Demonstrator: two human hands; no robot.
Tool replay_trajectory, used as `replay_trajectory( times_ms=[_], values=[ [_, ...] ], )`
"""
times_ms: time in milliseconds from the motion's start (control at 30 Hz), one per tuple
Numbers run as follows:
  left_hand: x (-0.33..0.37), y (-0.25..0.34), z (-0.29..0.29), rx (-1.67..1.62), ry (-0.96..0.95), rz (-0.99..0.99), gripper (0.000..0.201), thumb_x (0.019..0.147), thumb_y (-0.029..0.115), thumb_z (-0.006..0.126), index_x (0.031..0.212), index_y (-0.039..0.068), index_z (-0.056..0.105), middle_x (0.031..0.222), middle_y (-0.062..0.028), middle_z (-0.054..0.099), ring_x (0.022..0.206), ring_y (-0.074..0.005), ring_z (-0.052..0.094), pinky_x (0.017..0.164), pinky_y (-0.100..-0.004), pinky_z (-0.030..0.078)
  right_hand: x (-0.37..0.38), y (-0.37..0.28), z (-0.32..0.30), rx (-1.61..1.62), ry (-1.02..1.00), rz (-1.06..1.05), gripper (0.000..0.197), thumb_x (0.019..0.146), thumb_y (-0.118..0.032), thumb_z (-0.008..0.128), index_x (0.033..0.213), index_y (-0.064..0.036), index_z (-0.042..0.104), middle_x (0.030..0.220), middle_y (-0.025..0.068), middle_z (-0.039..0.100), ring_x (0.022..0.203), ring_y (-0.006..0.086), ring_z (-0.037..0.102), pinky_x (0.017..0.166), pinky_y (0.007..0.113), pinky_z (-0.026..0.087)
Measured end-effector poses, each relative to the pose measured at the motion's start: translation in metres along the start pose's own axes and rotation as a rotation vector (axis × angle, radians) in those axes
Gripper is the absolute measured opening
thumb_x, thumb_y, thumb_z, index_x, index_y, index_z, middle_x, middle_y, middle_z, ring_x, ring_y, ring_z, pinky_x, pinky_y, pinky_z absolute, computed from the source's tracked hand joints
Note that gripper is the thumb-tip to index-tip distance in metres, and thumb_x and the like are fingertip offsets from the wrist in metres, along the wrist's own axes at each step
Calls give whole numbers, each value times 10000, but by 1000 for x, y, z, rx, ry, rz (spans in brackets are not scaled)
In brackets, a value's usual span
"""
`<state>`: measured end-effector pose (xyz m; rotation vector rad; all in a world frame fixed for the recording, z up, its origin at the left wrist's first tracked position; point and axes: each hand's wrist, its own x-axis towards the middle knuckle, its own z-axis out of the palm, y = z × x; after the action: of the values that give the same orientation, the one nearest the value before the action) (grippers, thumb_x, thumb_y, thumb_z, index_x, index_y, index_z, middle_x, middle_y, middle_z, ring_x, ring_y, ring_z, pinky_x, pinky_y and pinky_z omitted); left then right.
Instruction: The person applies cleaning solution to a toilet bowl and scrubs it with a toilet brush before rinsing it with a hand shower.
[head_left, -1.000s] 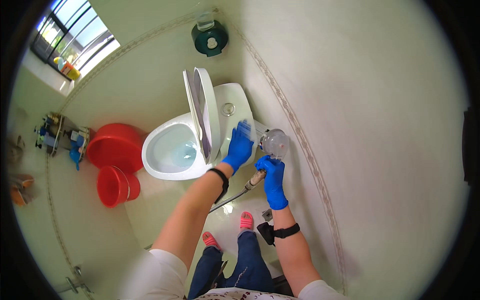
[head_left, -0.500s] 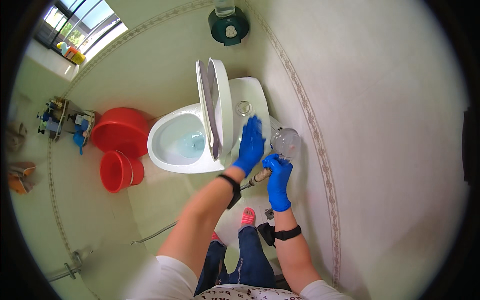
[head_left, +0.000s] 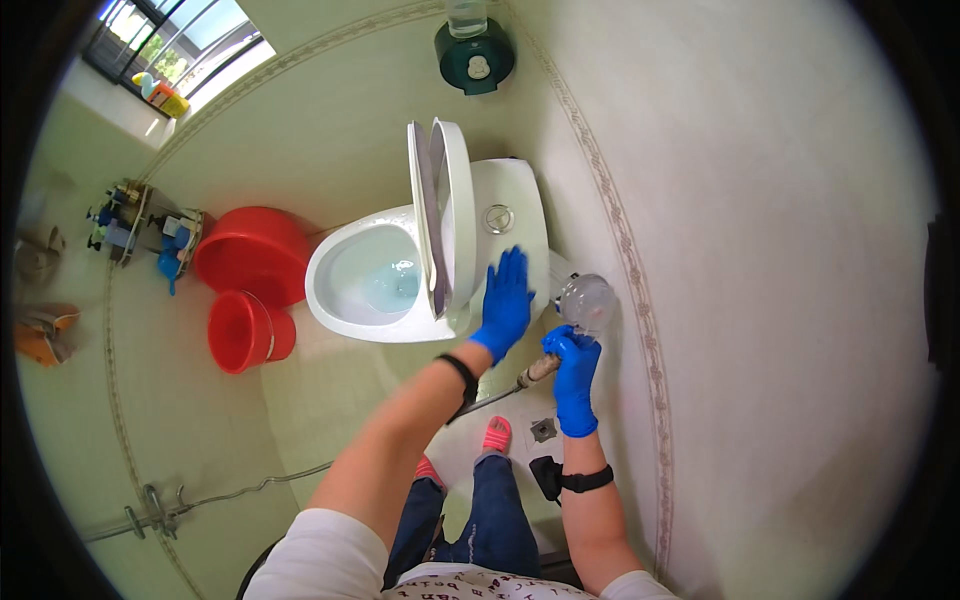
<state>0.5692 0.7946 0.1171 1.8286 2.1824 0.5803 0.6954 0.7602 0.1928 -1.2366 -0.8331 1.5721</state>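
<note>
My left hand [head_left: 507,303], in a blue glove, lies flat with fingers stretched over the near edge of the white toilet tank [head_left: 512,190]. It holds nothing. My right hand [head_left: 574,375], gloved alike, is closed round a hand shower beside the tank. The shower's beige handle [head_left: 541,371] sticks out on one side of the fist, and its clear round head [head_left: 588,303] on the other. From the handle a metal hose [head_left: 300,474] runs left. The toilet seat and lid [head_left: 455,210] stand raised, and bluish water shows in the bowl [head_left: 362,282].
A red basin [head_left: 255,255] and a red bucket [head_left: 240,335] stand left of the toilet. Beyond them, a rack [head_left: 180,245] holds bottles. A green paper dispenser [head_left: 475,58] hangs on the far wall. A floor drain [head_left: 543,430] lies near my feet. Left is a wall tap [head_left: 155,512].
My left hand has slid nearer to me along the tank. The right hand and hand shower have shifted slightly right and nearer. The whole view has also moved a little.
</note>
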Motion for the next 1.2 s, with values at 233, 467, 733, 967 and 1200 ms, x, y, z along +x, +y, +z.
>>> replay_trajectory(
  times_ms=[233, 467, 733, 967, 1200],
  values=[
    [119, -27, -22, 242, 27, -197, 641, 783, 316, 458, 1260, -9, 180, 1322, -181, 138, 1221, -326, 133, 985, -417, 139, -2, -6, 23, 45, -45, -36, 55, 621, -13, 485, 568, -10, 499, 558, 43, 501, 514, 115, 477, 499, 229, 373],
    [72, -2, -15, 114, 20, -271, 685, 767, 269, 503, 1266, -18, 132, 1331, -185, 91, 1232, -332, 87, 987, -418, 142, 2, -2, 13, -14, -1, -36, 62, 628, -14, 491, 567, -10, 503, 545, 38, 497, 489, 109, 469, 480, 221, 362],
    [25, -5, -22, -14, -54, -191, 688, 762, 190, 497, 1280, 5, 85, 1341, -167, 66, 1237, -318, 85, 979, -450, 129, 10, -17, 31, 30, 53, -58, 93, 622, -25, 506, 529, -15, 495, 520, 22, 488, 481, 88, 457, 462, 215, 341],
    [14, -25, -18, -330, 163, -129, 638, 745, 74, 452, 1278, -6, 109, 1331, -195, 100, 1237, -324, 75, 1002, -369, 96, 47, -46, 70, -40, -162, -17, 125, 622, -43, 484, 508, 6, 501, 515, 52, 497, 492, 107, 476, 497, 227, 361],
    [-29, -43, -15, -392, -6, -49, 607, 768, 82, 446, 1280, 10, 128, 1327, -200, 111, 1237, -313, 96, 999, -337, 131, 12, -8, 49, -139, -103, 29, 105, 610, -6, 478, 511, 14, 506, 500, 50, 495, 458, 109, 467, 444, 225, 347]
  ],
)
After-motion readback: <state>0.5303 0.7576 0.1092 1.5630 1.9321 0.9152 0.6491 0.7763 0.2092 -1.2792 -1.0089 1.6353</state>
